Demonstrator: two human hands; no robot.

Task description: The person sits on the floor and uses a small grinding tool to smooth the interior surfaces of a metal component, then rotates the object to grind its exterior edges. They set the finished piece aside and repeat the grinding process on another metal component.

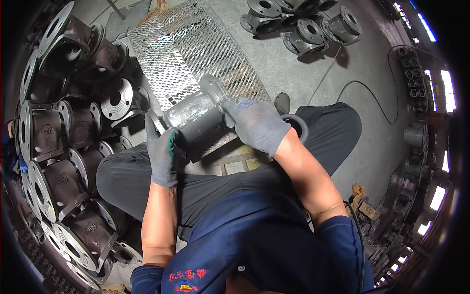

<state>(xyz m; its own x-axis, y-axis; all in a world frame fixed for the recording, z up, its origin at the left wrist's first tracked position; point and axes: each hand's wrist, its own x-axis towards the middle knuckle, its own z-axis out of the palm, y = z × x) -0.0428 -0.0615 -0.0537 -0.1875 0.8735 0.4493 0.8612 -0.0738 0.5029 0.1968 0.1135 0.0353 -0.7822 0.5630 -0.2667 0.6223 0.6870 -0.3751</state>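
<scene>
A grey cast-metal valve body (193, 116) with round flanges at its ends lies across my lap area, tilted up toward the right. My left hand (164, 158), in a grey glove with a green patch, grips its left flanged end. At the other end my right hand (260, 125), also gloved, has its fingers closed about the right flange (214, 88). Part of the body's underside is in shadow. A dark grey ring-shaped rim (299, 128) shows behind my right wrist; the rest of it is hidden.
Flanged valve bodies (54, 181) are stacked high at my left. Several more (308, 36) stand on the floor at the far right. A patterned metal plate (191, 44) lies ahead of me. A black cable (369, 85) curves across the floor, and a torn cardboard piece (364, 206) lies at right.
</scene>
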